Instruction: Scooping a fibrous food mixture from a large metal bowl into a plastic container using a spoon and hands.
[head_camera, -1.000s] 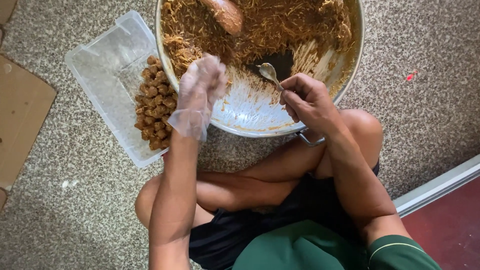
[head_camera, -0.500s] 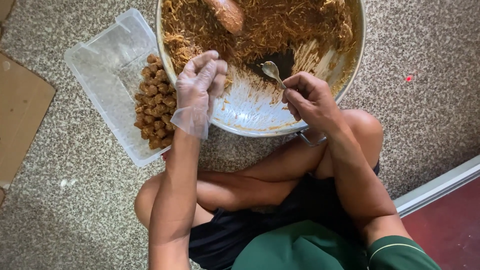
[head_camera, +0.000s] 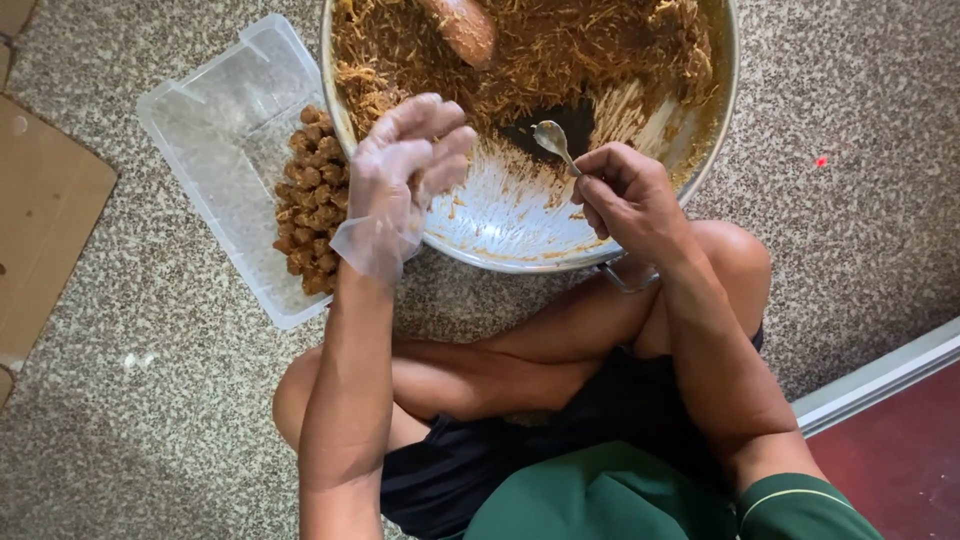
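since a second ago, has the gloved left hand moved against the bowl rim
Yes. The left hand has lifted up over the metal bowl's near rim, further from the clear tray.

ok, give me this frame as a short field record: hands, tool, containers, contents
left hand: in a clear plastic glove, fingers curled, over the bowl's left rim
right hand: bare, grips a metal spoon
bowl: large, metal, on the floor
bowl contents: brown shredded mixture
tray: clear plastic, left of the bowl
tray contents: small brown balls
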